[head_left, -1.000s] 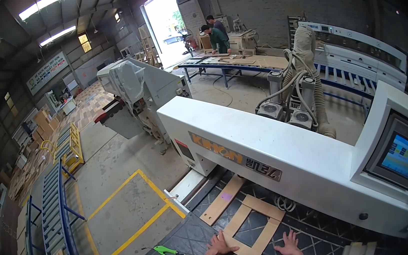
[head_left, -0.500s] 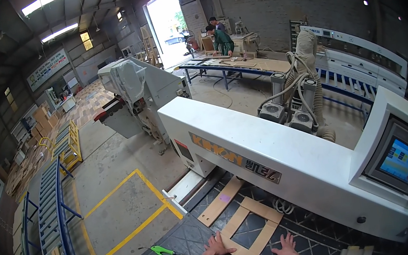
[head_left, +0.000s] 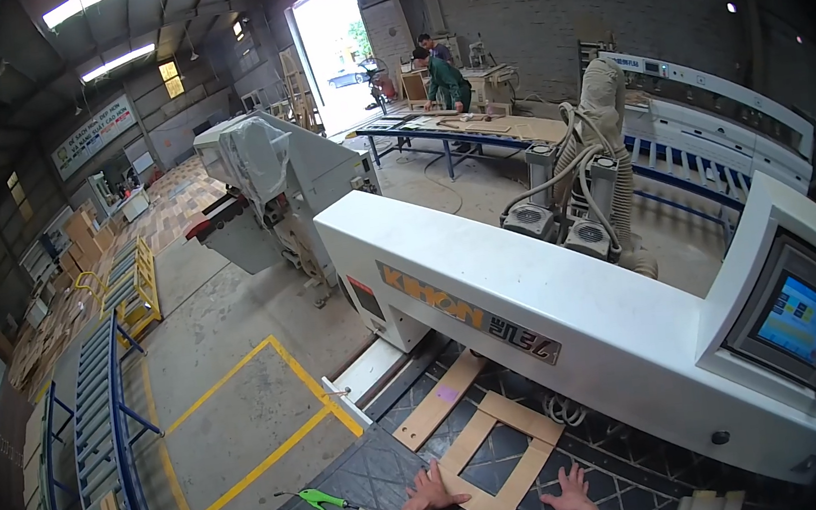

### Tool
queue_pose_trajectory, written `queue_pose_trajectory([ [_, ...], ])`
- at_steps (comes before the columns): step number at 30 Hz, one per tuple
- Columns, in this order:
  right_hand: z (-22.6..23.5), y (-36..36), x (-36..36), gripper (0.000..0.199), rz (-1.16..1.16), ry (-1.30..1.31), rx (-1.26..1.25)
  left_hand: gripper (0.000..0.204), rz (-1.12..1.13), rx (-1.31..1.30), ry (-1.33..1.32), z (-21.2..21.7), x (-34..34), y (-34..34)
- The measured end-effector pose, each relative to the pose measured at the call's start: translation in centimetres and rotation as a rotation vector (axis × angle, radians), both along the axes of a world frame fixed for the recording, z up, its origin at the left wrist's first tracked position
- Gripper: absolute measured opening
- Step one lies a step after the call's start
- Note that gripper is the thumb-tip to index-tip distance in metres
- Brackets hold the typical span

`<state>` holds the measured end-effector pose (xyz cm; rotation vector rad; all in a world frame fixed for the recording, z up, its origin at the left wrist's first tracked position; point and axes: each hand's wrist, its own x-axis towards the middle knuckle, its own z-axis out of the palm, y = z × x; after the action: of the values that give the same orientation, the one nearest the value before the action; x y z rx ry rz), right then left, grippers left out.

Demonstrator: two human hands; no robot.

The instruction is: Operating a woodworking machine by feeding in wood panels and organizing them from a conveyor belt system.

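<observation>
A flat, light-brown wooden frame (head_left: 521, 412) with a rectangular opening lies on the black, line-patterned machine table in front of me. My left hand (head_left: 431, 490) rests at the frame's near left corner, fingers apart, with the thumb over its edge. To the right of the frame, my right hand (head_left: 569, 493) is spread on the table, not gripping anything. Beyond the left hand lies a narrow wooden board (head_left: 435, 403) with small holes at its near end and a pinkish patch. A bright green air blow gun (head_left: 322, 504) on a dark hose lies left of my left forearm.
The machine's long white beam (head_left: 522, 282) crosses just past the frame, with a touchscreen panel (head_left: 800, 319) at right. Motors (head_left: 587, 238) and a thick hose (head_left: 602, 102) stand behind it. A roller conveyor (head_left: 96, 416) runs along the left. A person in green (head_left: 450, 84) works at a far table.
Behind the white beam, the motors and thick hose have shifted slightly to the left. Both hands and the wooden frame stay practically where they were.
</observation>
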<state>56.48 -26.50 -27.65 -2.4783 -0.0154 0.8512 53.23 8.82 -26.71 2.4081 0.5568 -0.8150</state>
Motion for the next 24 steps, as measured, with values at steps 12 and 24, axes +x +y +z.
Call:
queue_pose_trajectory([
  [12, 2.7, 12.0, 4.1, 0.059, 0.562, -0.540, 0.197, 0.146, 0.000, 0.036, 0.004, 0.7, 0.6, 0.6],
  [24, -2.5, 7.2, 2.4, 0.053, 0.650, -0.496, 0.161, 0.119, -0.194, 0.032, -0.097, -1.6, -0.7, 0.6],
])
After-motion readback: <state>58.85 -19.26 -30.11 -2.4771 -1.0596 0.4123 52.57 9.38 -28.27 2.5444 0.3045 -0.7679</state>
